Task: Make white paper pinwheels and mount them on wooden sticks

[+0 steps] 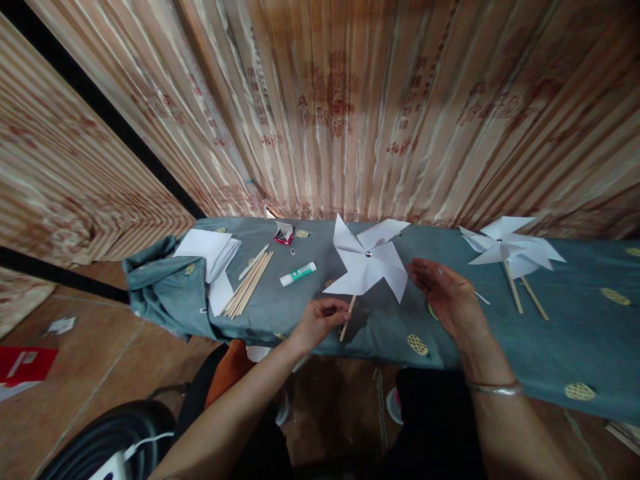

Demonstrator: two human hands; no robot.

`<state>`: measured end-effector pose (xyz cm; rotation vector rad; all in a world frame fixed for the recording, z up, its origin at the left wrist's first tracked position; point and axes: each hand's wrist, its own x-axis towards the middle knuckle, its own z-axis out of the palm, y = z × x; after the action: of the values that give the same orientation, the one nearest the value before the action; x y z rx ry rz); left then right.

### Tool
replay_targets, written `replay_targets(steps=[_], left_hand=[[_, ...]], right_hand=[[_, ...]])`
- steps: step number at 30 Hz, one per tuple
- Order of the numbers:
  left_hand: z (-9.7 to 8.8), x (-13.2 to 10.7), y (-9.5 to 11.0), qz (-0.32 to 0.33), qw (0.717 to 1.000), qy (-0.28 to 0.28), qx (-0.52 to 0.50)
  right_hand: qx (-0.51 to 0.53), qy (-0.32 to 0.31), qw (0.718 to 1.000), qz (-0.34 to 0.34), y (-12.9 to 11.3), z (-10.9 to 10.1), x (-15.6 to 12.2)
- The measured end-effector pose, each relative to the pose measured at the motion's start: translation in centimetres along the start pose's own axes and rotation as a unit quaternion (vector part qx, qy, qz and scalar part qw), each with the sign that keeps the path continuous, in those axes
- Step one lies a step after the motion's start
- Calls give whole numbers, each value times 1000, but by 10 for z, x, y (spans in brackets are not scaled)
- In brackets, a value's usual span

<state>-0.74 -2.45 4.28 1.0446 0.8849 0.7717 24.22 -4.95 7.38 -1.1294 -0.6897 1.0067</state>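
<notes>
A white paper pinwheel with a shiny pin at its centre stands above the cloth-covered table. My left hand pinches its wooden stick below the blades. Just right of the blades is my right hand, its fingers stretched and slightly curled, with nothing seen in them. Farther right, finished-looking pinwheels lie overlapping, their sticks pointing toward me. A glue stick with a green label lies left of the held pinwheel.
Several wooden sticks lie beside a stack of white paper on the left. A small red box of pins sits open at the back. Behind the table hangs a patterned curtain; a black coil rests on the floor.
</notes>
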Motion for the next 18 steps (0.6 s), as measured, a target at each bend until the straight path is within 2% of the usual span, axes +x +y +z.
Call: replay_targets(steps=[3,6,18], left_hand=[[1,-3,0,-12,1000,-6,-1],[1,-5,3,-15,1000,-13,4],[-9,-8,-1,-17,1000,-23,-1]], right_hand=[[-2,-63,997,43,6,9,-5],[5,-93,994,65,9,15,-8],[-24,-58,993,96,17,10,-7]])
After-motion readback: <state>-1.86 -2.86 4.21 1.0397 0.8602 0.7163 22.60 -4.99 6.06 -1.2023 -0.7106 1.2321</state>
